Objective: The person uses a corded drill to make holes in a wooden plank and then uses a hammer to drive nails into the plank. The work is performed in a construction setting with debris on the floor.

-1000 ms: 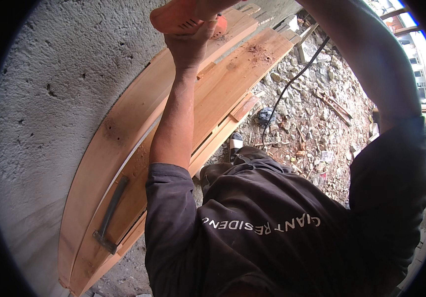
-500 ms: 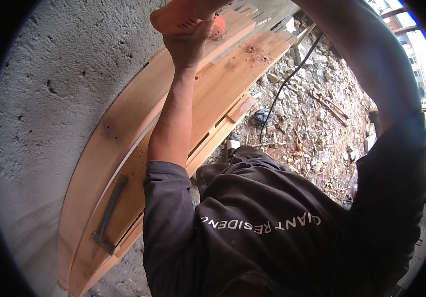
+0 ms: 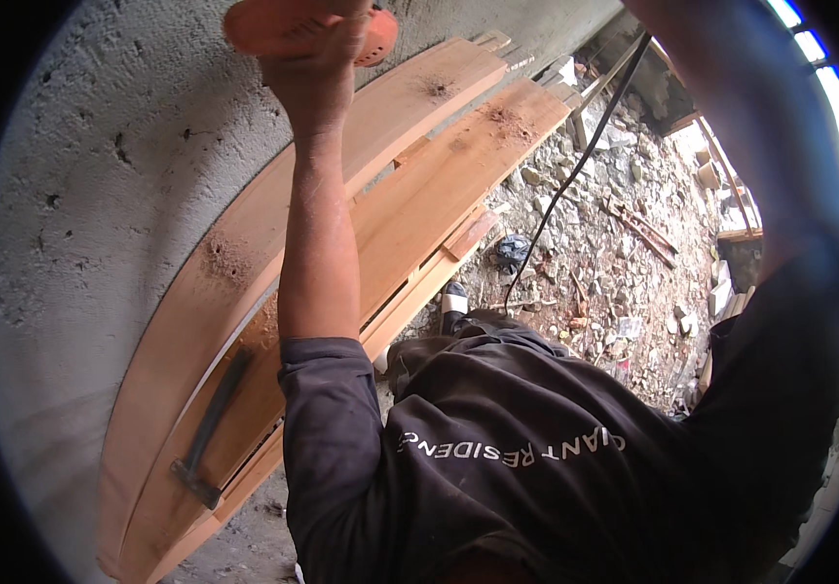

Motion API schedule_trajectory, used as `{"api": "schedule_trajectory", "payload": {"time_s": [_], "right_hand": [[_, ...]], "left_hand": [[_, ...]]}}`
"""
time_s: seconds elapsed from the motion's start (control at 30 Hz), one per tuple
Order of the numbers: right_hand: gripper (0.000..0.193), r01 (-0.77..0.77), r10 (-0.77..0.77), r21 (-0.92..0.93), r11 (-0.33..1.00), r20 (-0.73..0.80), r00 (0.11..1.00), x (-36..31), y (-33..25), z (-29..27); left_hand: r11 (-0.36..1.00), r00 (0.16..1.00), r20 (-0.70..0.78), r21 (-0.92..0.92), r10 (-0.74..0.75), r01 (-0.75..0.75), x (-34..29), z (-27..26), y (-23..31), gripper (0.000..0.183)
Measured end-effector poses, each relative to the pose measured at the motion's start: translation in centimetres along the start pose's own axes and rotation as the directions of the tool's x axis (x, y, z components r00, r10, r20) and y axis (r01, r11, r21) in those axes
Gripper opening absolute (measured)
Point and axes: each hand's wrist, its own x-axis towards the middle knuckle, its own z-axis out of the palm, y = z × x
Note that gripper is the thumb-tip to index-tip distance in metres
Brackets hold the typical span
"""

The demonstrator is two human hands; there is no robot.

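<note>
One hand, my left hand [image 3: 317, 73], wraps its fingers around the orange power tool [image 3: 293, 24] overhead, long axis crosswise; my right hand is out of view.

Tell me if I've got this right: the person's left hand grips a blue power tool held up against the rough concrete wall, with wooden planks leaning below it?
Not quite. The head view shows the power tool in the left hand is orange, not blue. The rest holds: it is up by the concrete wall, with wooden planks leaning below.
</note>
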Motion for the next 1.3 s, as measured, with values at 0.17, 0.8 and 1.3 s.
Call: {"api": "schedule_trajectory", "payload": {"time_s": [0.17,0.8,1.3], "right_hand": [[0.064,-0.038,0.038,-0.012,0.999,-0.018,0.999,0.0,-0.4,-0.8],[0.042,-0.028,0.051,0.15,0.988,-0.152,0.987,0.1,2.0,1.6],[0.029,0.173,-0.094,0.337,0.926,-0.239,0.967,0.1,7.3,3.4]], "left_hand": [[0.979,0.966,0.158,0.041,-0.203,0.199,-0.6,0.8,-0.4,0.041],[0.975,0.936,0.281,0.12,-0.213,0.186,-0.6,1.5,-0.7,0.035],[0.901,0.86,0.467,-0.253,-0.206,0.353,1.1,5.4,1.7,0.048]]}}
